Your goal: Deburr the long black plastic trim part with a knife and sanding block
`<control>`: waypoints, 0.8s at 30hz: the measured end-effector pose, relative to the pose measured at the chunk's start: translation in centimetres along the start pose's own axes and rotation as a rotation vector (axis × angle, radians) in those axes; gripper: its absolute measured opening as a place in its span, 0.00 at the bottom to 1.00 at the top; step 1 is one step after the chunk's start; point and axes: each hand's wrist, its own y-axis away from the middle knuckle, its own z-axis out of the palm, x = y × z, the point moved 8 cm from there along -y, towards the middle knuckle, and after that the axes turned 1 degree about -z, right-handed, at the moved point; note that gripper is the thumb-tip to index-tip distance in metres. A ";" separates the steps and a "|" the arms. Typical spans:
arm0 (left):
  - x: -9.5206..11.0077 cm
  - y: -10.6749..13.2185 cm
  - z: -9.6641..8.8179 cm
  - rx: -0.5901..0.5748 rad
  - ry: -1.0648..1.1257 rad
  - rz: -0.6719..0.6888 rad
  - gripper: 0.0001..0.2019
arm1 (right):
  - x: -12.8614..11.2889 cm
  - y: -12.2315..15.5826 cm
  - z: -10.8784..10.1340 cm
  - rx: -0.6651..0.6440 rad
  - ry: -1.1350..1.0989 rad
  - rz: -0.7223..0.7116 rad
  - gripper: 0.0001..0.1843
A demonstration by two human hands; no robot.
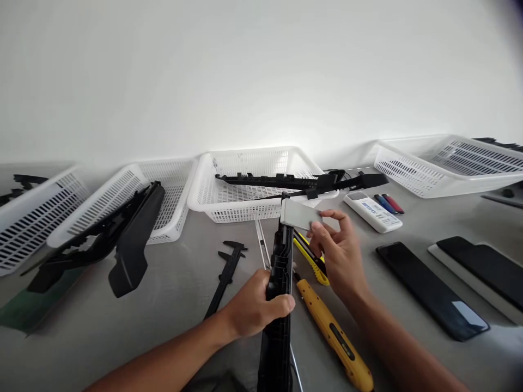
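Note:
My left hand (255,307) is closed round a long black plastic trim piece (279,256), thumb across its near face. The piece stands on end, slightly tilted, with ribs and clips along its side. My right hand (337,247) pinches a flat light-grey plate (302,214) between thumb and fingers. The plate's left end lies against the top of the trim piece; whether it sits in a gap there I cannot tell. Just beyond and below my right hand are a yellow utility knife (311,258) and a yellow electric screwdriver (333,332). A black caliper (229,272) lies left of the trim piece.
White baskets stand along the wall: a middle basket (229,212) with black trim pieces across it, a left basket (174,218) with more, and a right basket (433,185). A white device (373,212), two markers (389,203) and a black phone-like slab (429,288) lie right.

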 end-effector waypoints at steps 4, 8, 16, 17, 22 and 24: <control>0.2 -0.1 -0.2 0.000 0.032 0.035 0.19 | 0.2 0.7 1.6 -0.166 -0.016 0.028 0.21; 0.2 -0.2 -0.9 0.066 0.035 0.032 0.20 | -0.3 0.7 0.8 -0.064 0.056 -0.032 0.20; -0.3 -0.3 -1.6 0.139 0.015 0.007 0.22 | -0.3 0.9 1.3 -0.145 0.032 0.043 0.25; -0.2 -0.3 -1.5 0.128 0.016 0.007 0.23 | -0.1 0.8 0.9 -0.120 0.022 0.060 0.22; 0.3 -0.3 -1.6 0.151 0.009 0.036 0.20 | 1.2 0.5 1.1 -0.219 0.068 0.170 0.26; 0.3 -0.3 -1.4 0.136 0.005 0.022 0.21 | 1.0 0.4 0.7 -0.159 0.044 0.148 0.24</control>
